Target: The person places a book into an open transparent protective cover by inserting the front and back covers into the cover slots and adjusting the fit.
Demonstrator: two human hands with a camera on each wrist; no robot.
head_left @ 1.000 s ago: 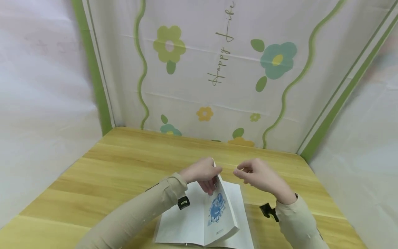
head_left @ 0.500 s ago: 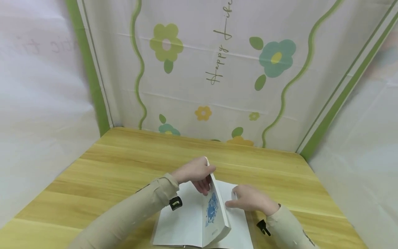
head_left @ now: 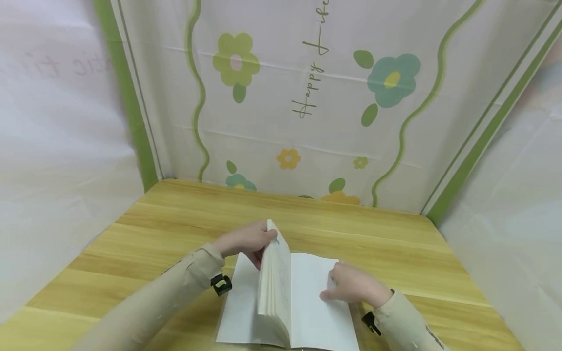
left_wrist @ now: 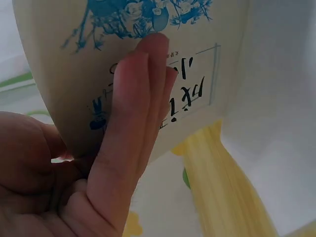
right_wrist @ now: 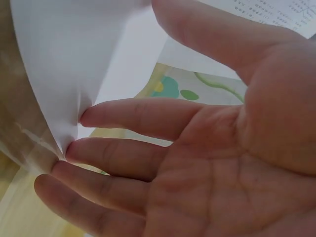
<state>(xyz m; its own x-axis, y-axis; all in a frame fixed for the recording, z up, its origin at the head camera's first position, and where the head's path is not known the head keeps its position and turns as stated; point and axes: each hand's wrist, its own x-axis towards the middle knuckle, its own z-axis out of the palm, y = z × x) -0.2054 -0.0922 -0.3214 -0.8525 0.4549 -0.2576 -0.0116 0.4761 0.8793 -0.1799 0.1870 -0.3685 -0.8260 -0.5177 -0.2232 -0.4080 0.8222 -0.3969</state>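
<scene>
An open book [head_left: 313,314] lies on the wooden table, white endpapers showing on both sides. My left hand [head_left: 248,239] pinches its thick block of pages [head_left: 275,278] near the top, holding it upright and leaning left. In the left wrist view, the fingers lie along a page [left_wrist: 232,29] with blue flower drawings and black characters, and the thumb is on the far side. My right hand [head_left: 351,285] rests at the right edge of the book. The right wrist view shows nearly straight fingers [right_wrist: 143,118] touching the white sheet [right_wrist: 64,44], thumb spread apart from them.
The wooden table [head_left: 197,214] extends around the book. A white curtain [head_left: 263,112] with printed flowers stands behind it, and pale sheets hang at both sides. Black straps [head_left: 221,284] are on the wrists.
My left hand has swung the page block from leaning right to leaning left, baring the right endpaper. My right hand has come down from above the table onto the book's right edge.
</scene>
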